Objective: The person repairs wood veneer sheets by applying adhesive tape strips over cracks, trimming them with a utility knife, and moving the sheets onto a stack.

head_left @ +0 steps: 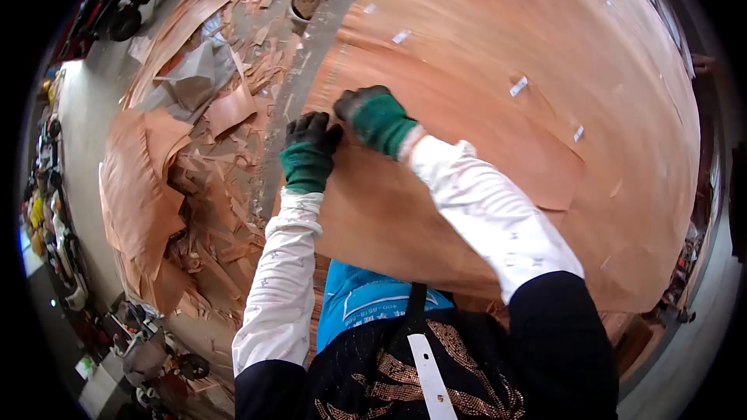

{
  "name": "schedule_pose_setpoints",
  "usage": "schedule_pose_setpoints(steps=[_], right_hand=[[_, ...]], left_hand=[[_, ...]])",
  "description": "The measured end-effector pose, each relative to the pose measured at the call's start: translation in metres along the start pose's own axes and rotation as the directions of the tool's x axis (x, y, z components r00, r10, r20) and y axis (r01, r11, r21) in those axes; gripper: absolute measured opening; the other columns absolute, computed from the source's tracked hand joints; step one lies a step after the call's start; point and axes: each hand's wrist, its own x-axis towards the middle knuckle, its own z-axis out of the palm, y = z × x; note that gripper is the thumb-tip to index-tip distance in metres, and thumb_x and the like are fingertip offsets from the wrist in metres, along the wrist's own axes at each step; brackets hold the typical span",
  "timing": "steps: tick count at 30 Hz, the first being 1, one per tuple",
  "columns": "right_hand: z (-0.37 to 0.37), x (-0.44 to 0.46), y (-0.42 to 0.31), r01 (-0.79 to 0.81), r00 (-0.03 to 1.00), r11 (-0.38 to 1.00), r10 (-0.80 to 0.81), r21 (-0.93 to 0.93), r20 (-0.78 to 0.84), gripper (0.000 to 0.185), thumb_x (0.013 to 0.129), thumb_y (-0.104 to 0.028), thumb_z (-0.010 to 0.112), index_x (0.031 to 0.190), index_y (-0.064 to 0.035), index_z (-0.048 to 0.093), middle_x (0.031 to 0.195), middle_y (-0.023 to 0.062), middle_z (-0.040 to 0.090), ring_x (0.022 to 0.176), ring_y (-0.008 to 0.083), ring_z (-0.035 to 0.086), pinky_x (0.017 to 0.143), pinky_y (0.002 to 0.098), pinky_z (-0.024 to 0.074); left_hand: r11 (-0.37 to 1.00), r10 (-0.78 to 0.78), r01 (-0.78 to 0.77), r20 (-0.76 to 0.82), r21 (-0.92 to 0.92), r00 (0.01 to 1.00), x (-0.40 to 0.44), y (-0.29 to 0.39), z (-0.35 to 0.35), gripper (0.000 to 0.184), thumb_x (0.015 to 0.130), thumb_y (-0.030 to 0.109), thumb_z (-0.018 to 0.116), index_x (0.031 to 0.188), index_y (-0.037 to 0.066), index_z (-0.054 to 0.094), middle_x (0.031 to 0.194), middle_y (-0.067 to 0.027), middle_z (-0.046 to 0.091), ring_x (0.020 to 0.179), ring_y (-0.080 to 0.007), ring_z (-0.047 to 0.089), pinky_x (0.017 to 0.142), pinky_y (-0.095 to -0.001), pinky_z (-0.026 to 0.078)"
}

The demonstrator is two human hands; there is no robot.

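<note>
The clearest writing is on my blue apron (pixel 364 295): a number that begins 400-8518, its last digits unclear, beside larger characters I can't make out. At least four small white labels (pixel 518 87) dot the broad reddish-brown sheet (pixel 630 187) in front of me; whatever they say is too small to read. My white sleeves (pixel 498 214) carry a scatter of small dark marks, also unreadable.

The broad sheet fills most of the space ahead and to my right. A smaller, redder sheet (pixel 482 140) lies flat on it, reaching from near my hands out to the right. My right hand (pixel 372 113) and left hand (pixel 310 144), both in green gloves with dark fingers, are close together at the left part of the sheets, fingers curled in. I can't tell whether either one grips anything.

Just left of the sheets runs a grey strip (pixel 313 54), and at its far end sits a bowl (pixel 296 14) with something brown inside. Beyond the strip are torn scraps (pixel 226 194) and crumpled plastic (pixel 194 74). Farther left is the pale floor (pixel 93 132), with a dark wheel (pixel 123 23) at the upper corner and blurred clutter along the edge.
</note>
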Motion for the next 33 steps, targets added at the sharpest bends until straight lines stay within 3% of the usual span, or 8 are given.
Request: schedule_pose_setpoints(steps=[4,6,18,20,22,24,32,33], right_hand=[[-0.026,-0.062,0.039,-0.177,0.916,0.984,0.172,-0.019,0.362,0.018,0.078,-0.009,0.061,0.095,-0.0151,0.065,0.1,0.0075,0.065,0.092,0.0254,0.066,0.068,0.0393,0.0539],[-0.006,-0.08,0.039,-0.058,0.998,0.997,0.06,-0.056,0.036,0.014,0.075,-0.013,0.064,0.089,-0.0166,0.064,0.093,0.006,0.065,0.086,0.0253,0.065,0.069,0.0388,0.0515],[-0.05,-0.281,0.111,-0.199,0.98,0.974,0.196,-0.11,-0.035,0.011,0.08,-0.017,0.057,0.089,-0.0182,0.063,0.094,0.0045,0.065,0.086,0.0255,0.066,0.067,0.0392,0.0516],[-0.062,-0.337,0.119,-0.324,0.939,0.925,0.34,-0.2,0.052,0.01,0.081,-0.016,0.056,0.086,-0.0195,0.063,0.09,0.0025,0.064,0.084,0.0229,0.065,0.067,0.0391,0.0512],[-0.058,-0.395,0.127,-0.376,0.924,0.9,0.347,-0.219,-0.158,0.012,0.081,-0.015,0.055,0.088,-0.0195,0.063,0.089,0.0015,0.064,0.082,0.0222,0.065,0.065,0.0379,0.0508],[-0.081,-0.429,0.124,-0.502,0.847,0.839,0.526,-0.208,0.078,0.014,0.081,-0.017,0.056,0.093,-0.0189,0.063,0.092,0.0019,0.063,0.085,0.0242,0.063,0.066,0.0376,0.0499],[-0.104,-0.491,0.1,-0.782,0.589,0.593,0.804,-0.191,0.085,0.019,0.082,-0.016,0.059,0.101,-0.0151,0.064,0.103,0.0091,0.063,0.093,0.0263,0.063,0.08,0.0391,0.0494],[-0.111,-0.482,0.096,-0.759,0.637,0.651,0.738,-0.012,-0.223,0.022,0.079,-0.009,0.062,0.101,-0.011,0.065,0.101,0.0095,0.066,0.09,0.0255,0.063,0.077,0.0336,0.0485]], left_hand=[[0.992,0.13,-0.13,-0.04,0.001,0.991,0.005,0.014,-0.011,0.037,0.084,0.026,0.063,0.119,0.016,0.061,0.101,-0.0172,0.062,0.098,-0.0368,0.055,0.081,-0.0463,0.046],[0.993,0.117,-0.119,0.174,-0.003,0.978,0.008,0.002,-0.015,0.043,0.083,0.026,0.064,0.124,0.019,0.059,0.101,-0.0211,0.06,0.096,-0.0396,0.054,0.084,-0.0488,0.045],[0.967,0.236,-0.254,0.262,0.036,0.936,0.021,-0.006,-0.028,0.046,0.084,0.023,0.065,0.129,0.018,0.056,0.092,-0.0163,0.057,0.084,-0.0315,0.055,0.075,-0.0422,0.045],[0.967,0.229,-0.251,0.28,0.045,0.932,0.024,-0.017,-0.025,0.045,0.084,0.024,0.065,0.128,0.015,0.057,0.09,-0.0149,0.058,0.084,-0.0301,0.055,0.076,-0.0407,0.045],[0.981,0.175,-0.194,0.322,0.027,0.93,0.025,-0.016,-0.025,0.044,0.085,0.024,0.065,0.127,0.014,0.058,0.089,-0.0143,0.058,0.085,-0.0294,0.055,0.077,-0.0398,0.045],[0.979,0.197,-0.202,0.293,-0.014,0.935,0.023,-0.017,-0.024,0.043,0.085,0.023,0.065,0.126,0.013,0.058,0.088,-0.0139,0.058,0.084,-0.0286,0.054,0.077,-0.0396,0.045],[0.964,0.257,-0.264,0.259,-0.005,0.931,0.027,-0.035,-0.017,0.054,0.084,0.026,0.066,0.134,0.014,0.05,0.091,-0.0164,0.058,0.082,-0.0314,0.055,0.074,-0.0433,0.045],[0.961,0.265,-0.276,0.233,0.017,0.936,0.022,-0.021,-0.023,0.057,0.084,0.027,0.066,0.136,0.014,0.047,0.092,-0.0166,0.058,0.081,-0.0317,0.055,0.073,-0.0439,0.046]])
